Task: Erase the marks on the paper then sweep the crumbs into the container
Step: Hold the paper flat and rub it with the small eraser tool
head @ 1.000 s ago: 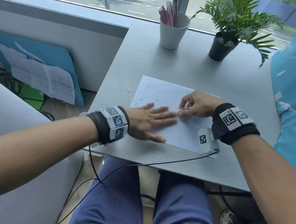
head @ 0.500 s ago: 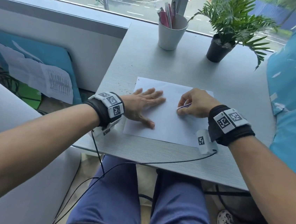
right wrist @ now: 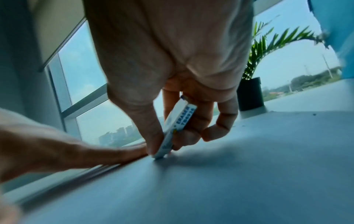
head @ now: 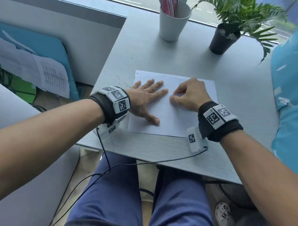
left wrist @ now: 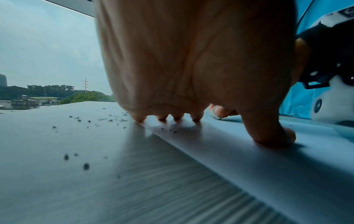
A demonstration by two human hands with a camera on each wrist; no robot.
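On the desk (head: pixel 186 61), the paper (head: pixel 176 123) lies flat near the front edge. The left hand (head: pixel 147 98) presses its left part, fingers straight and spread. The right hand (head: pixel 188 96) pinches an eraser (right wrist: pixel 177 128) between thumb and fingers, its lower tip on the paper just beside the left fingertips. Dark crumbs (left wrist: pixel 91 121) lie on the desk left of the paper, a few on its far-left corner. Behind stand a cup (head: pixel 173 21) of pens and a plant (head: pixel 224 38).

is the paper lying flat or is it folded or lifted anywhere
Flat and unfolded. The paper lies spread on the table, the left hand pressing it with straight fingers; its near edge sits flush.
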